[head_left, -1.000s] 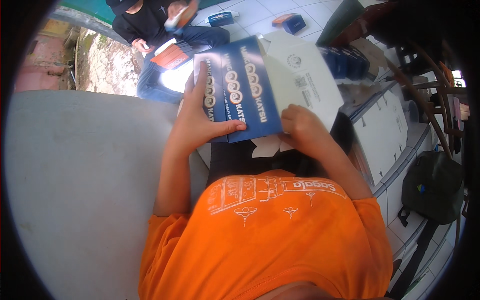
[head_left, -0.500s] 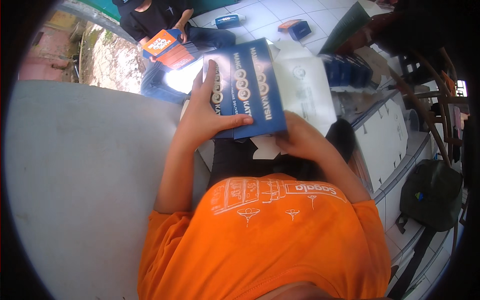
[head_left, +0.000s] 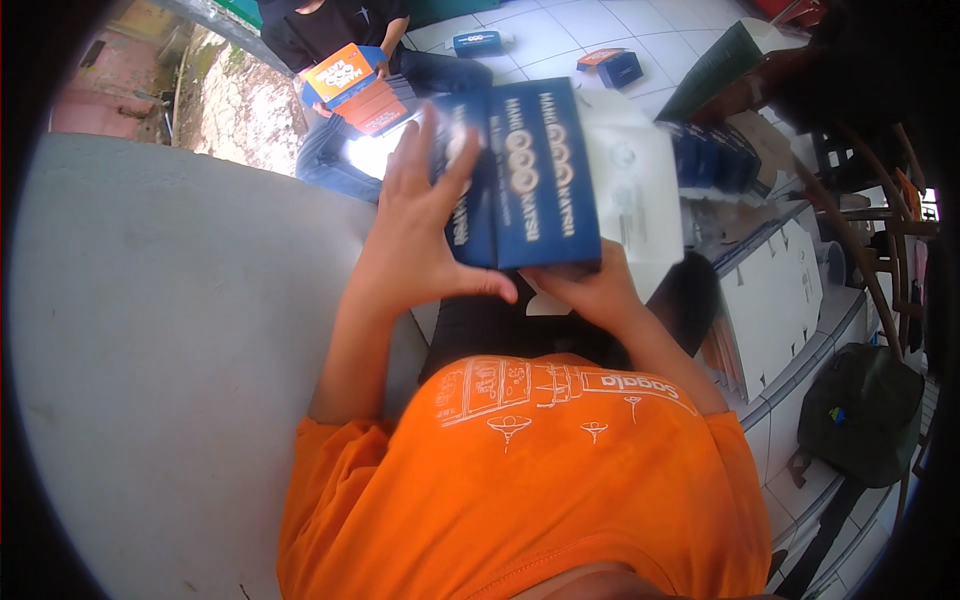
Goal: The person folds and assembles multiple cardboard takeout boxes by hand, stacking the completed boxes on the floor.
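While you sit with your back near the grey wall (head_left: 150,350), you hold a dark blue printed carton (head_left: 530,180) up over your lap, with both hands on it. Your left hand (head_left: 420,240) lies spread against its left side panel, fingers pointing up and thumb hooked under the lower edge, so the grip is a flat press rather than a fist; it seems to steady the folded side. Your right hand (head_left: 590,290) cups the bottom edge from below, fingers closed on the card, which bears the weight and keeps the face turned toward you. Behind the carton lies a white flat sheet (head_left: 640,190), probably more unfolded card, and a stack of flat white blanks (head_left: 770,300) rests to your right on the tiled floor (head_left: 560,30). Farther off, another person's hands hold an orange box (head_left: 345,72), well apart from yours. A dark green bag (head_left: 865,415) sits on the floor at your right.
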`<state>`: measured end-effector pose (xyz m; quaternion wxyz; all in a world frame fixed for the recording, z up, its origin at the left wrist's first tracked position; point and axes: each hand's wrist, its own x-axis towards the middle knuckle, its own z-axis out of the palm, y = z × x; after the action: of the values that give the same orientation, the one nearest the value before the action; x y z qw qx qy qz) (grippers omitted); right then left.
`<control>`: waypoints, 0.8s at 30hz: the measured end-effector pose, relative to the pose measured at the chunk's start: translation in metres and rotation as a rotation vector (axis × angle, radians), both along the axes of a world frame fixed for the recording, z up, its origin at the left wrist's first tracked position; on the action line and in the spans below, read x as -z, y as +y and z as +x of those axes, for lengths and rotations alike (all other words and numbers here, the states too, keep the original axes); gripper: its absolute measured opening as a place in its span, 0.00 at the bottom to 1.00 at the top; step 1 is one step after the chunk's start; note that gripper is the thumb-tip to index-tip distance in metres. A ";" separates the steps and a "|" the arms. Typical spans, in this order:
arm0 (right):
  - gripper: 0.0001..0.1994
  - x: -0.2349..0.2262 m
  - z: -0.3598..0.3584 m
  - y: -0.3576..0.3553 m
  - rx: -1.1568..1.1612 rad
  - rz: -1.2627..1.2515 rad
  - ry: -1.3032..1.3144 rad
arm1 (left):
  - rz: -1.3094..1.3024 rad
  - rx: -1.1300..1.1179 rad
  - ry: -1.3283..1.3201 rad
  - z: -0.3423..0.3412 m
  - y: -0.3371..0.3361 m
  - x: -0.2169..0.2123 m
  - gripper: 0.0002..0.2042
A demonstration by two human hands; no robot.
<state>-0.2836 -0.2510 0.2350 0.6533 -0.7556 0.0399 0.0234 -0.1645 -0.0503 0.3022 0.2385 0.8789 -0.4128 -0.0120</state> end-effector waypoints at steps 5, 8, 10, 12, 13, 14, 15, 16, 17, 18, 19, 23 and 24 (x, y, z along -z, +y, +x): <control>0.15 0.013 0.010 -0.003 0.189 0.180 0.012 | -0.006 0.039 0.105 -0.016 -0.011 0.008 0.56; 0.16 0.012 0.012 0.001 0.213 0.177 -0.052 | -0.116 -0.029 0.094 -0.016 -0.016 0.018 0.43; 0.16 0.012 0.012 0.003 0.238 0.144 -0.084 | -0.167 -0.053 0.101 -0.016 -0.016 0.022 0.40; 0.16 0.011 0.013 0.004 0.254 0.090 -0.084 | -0.193 -0.106 0.120 -0.019 -0.017 0.024 0.35; 0.16 0.013 0.013 0.005 0.257 0.090 -0.082 | -0.192 -0.103 0.122 -0.020 -0.017 0.024 0.35; 0.16 0.014 0.013 0.006 0.262 0.125 -0.074 | -0.211 -0.110 0.128 -0.021 -0.016 0.024 0.35; 0.15 0.015 0.013 0.008 0.265 0.160 -0.066 | -0.230 -0.117 0.135 -0.023 -0.016 0.024 0.34; 0.15 0.014 0.013 0.009 0.270 0.159 -0.066 | -0.231 -0.113 0.136 -0.023 -0.016 0.025 0.34; 0.15 0.013 0.014 0.009 0.261 0.157 -0.069 | -0.239 -0.123 0.126 -0.023 -0.016 0.026 0.34; 0.15 0.012 0.016 0.010 0.253 0.156 -0.073 | -0.248 -0.134 0.117 -0.023 -0.016 0.027 0.34; 0.15 0.013 0.018 0.011 0.253 0.156 -0.071 | -0.247 -0.134 0.118 -0.024 -0.018 0.027 0.34; 0.16 0.013 0.020 0.013 0.142 0.138 -0.063 | -0.265 -0.138 0.082 -0.027 -0.020 0.030 0.33; 0.17 0.012 0.020 0.012 0.103 0.141 -0.087 | -0.273 -0.126 0.084 -0.027 -0.020 0.030 0.33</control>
<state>-0.2632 -0.2385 0.2233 0.7063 -0.7051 0.0484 -0.0403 -0.1912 -0.0702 0.2718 0.3730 0.8613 -0.3443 0.0222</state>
